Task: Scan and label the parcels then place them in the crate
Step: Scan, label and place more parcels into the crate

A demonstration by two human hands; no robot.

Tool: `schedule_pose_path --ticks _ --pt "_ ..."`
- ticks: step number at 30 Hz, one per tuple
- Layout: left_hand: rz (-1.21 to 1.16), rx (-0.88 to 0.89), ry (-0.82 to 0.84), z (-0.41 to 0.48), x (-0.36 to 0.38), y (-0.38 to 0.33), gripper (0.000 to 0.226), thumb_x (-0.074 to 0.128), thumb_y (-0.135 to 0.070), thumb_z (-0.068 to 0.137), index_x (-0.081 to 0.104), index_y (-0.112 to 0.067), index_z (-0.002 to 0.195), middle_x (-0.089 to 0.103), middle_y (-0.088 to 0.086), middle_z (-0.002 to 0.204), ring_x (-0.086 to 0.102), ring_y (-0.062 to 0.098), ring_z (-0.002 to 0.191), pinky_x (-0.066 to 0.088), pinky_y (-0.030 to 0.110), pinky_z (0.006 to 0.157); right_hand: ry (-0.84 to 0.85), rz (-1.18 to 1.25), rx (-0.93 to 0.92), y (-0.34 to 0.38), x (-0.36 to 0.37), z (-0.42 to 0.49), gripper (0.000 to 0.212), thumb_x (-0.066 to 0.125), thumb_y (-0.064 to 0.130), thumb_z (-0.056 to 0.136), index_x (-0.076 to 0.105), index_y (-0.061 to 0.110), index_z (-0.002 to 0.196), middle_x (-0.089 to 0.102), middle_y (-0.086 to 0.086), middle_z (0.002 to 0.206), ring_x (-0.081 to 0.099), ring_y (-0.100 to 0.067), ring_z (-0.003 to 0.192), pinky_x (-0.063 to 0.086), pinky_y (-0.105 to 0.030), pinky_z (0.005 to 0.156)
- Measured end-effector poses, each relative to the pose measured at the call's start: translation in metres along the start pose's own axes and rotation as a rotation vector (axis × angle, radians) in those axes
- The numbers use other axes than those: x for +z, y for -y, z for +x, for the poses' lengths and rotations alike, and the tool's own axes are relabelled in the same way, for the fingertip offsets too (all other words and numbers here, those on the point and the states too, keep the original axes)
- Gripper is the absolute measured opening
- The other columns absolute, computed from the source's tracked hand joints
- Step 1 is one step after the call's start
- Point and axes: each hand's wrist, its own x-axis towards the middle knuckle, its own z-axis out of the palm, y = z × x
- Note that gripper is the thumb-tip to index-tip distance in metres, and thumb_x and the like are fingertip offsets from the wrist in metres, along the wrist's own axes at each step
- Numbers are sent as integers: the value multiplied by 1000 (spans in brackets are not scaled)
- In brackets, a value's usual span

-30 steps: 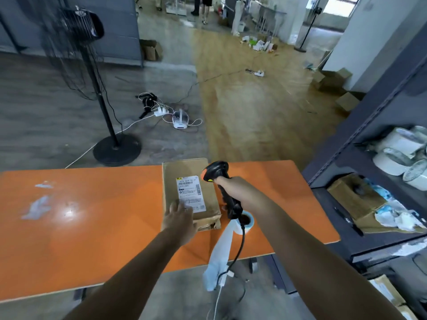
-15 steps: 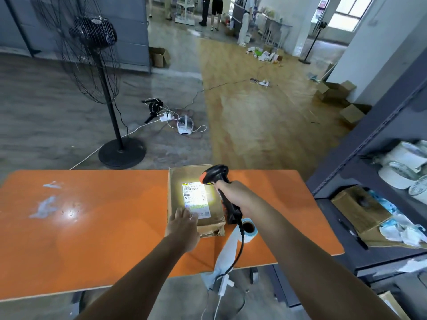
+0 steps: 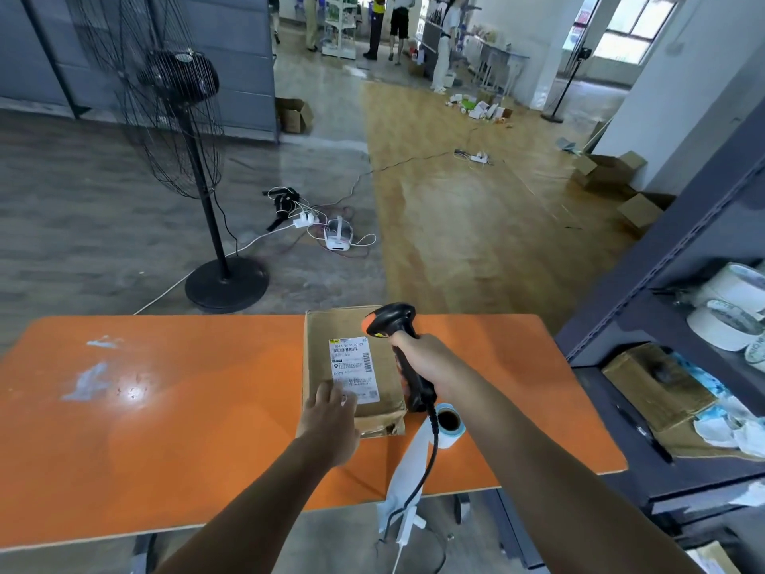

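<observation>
A flat brown cardboard parcel (image 3: 352, 329) lies on the orange table (image 3: 165, 387), with a white shipping label (image 3: 352, 362) on its top. My left hand (image 3: 329, 416) rests on the parcel's near edge, its fingers over the label's lower corner. My right hand (image 3: 426, 358) grips the handle of a black and orange barcode scanner (image 3: 391, 319), held just right of the parcel with its head pointing left over the label. A roll of blue-backed labels (image 3: 449, 420) sits by the parcel's near right corner, its strip hanging over the table edge. No crate is in view.
A dark metal shelf rack (image 3: 662, 292) stands right of the table, holding tape rolls (image 3: 732, 325), a brown box (image 3: 658, 383) and crumpled paper. A black pedestal fan (image 3: 182, 97) stands on the floor beyond the table. Cables and a white device (image 3: 337, 238) lie on the floor.
The bright scanner light that lit the label half a second ago is gone. The scanner stays beside the parcel and my left hand still rests on its near edge.
</observation>
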Motion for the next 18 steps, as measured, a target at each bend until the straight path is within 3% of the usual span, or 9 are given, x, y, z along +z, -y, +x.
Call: schedule_pose_path --ticks 6,10,18 --pt "-30 -46 8 3 -6 -10 64 45 -43 97 24 -16 150 13 14 159 8 32 147 21 44 116 -4 -7 -6 -5 -8 -2 23 53 35 84 48 12 83 47 -7 67 48 -25 59 41 -34 62" --pt "-49 -62 1 9 -16 -30 68 40 -49 98 13 -19 153 5 13 161 3 33 148 23 47 116 -32 -32 -17 -16 -25 -4 25 52 38 80 42 16 85 39 -10 75 40 -26 72 34 -40 68" --pt "-75 -23 -27 40 -26 -91 77 37 -56 96 4 -19 155 1 10 162 3 34 149 22 51 117 -134 11 13 -62 -87 6 20 50 24 93 39 13 79 39 -6 69 44 -25 60 38 -36 62"
